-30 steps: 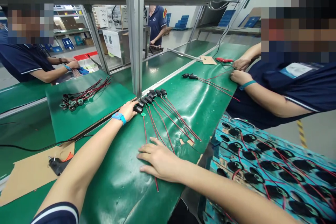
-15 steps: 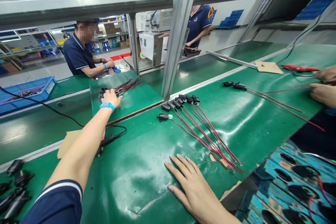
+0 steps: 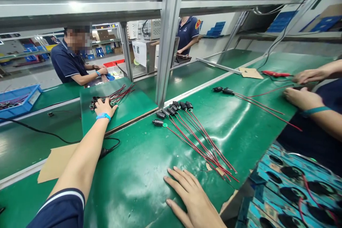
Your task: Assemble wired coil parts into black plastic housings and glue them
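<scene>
My left hand (image 3: 106, 108), with a blue band at the wrist, reaches far forward over a pile of black connectors with red and black wires (image 3: 121, 94) on a raised green board (image 3: 136, 104). Its fingers are spread over the connector ends; the fingertips partly hide them, and I see nothing lifted. Palm down, my right hand (image 3: 188, 196) rests on the green mat (image 3: 128, 178) with fingers apart, holding nothing. Ahead of it lies a fanned row of black connectors (image 3: 175, 108) with long red wires (image 3: 205, 146) trailing toward me.
Metal posts (image 3: 169, 42) and a rail stand ahead. A co-worker's hands (image 3: 303, 96) are at the right, near a red-handled tool (image 3: 276, 73) and two wired connectors (image 3: 227, 91). Cardboard (image 3: 55, 162) lies left, a blue bin (image 3: 21, 101) farther back. Worn blue trays (image 3: 283, 188) sit lower right.
The view has swung slightly to the right, so the scene sits farther left. My left hand remains over the pile and my right hand remains on the mat.
</scene>
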The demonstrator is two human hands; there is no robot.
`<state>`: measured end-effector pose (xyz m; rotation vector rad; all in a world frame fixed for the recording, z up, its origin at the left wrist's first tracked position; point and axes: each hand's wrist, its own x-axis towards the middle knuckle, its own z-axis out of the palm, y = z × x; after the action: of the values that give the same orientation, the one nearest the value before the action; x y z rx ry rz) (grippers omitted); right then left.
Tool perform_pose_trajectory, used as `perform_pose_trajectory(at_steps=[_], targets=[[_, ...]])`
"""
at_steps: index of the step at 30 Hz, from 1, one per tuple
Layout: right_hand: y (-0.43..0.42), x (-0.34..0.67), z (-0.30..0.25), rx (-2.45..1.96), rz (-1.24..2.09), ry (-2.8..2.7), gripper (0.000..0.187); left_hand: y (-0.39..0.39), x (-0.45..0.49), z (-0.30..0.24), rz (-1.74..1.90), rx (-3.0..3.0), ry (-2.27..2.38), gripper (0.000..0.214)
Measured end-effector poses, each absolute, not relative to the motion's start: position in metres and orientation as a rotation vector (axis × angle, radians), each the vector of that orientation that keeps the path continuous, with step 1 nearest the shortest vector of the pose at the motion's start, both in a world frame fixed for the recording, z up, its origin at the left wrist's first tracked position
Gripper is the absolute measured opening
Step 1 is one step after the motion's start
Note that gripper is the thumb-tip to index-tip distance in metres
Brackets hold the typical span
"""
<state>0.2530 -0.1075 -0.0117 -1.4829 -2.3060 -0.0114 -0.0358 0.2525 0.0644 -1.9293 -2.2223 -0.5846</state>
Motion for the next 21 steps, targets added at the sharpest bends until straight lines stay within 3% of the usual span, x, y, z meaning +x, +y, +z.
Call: perform_pose_trajectory(at_steps=[5, 11, 16, 21], targets=[[-0.108, 0.253, -0.011, -1.503, 0.015, -2.284, 0.043, 0.253, -0.031, 0.065, -0.61, -1.91, -2.19, 0.056], [-0.108, 0.249, -0.003, -1.535, 0.088, -2.267, 0.043, 0.24, -0.03, 0.065, -0.577, -2.014, -2.163, 0.032], [-0.109, 0.248, -0.005, -1.524, 0.089, -2.257, 0.042, 0.23, -0.032, 0.068, -0.553, -2.124, -2.12, 0.048], [-0.109, 0.247, -0.006, -1.525, 0.1, -2.236, 0.04, 0.222, -0.028, 0.07, -0.5, -2.152, -2.064, 0.035]])
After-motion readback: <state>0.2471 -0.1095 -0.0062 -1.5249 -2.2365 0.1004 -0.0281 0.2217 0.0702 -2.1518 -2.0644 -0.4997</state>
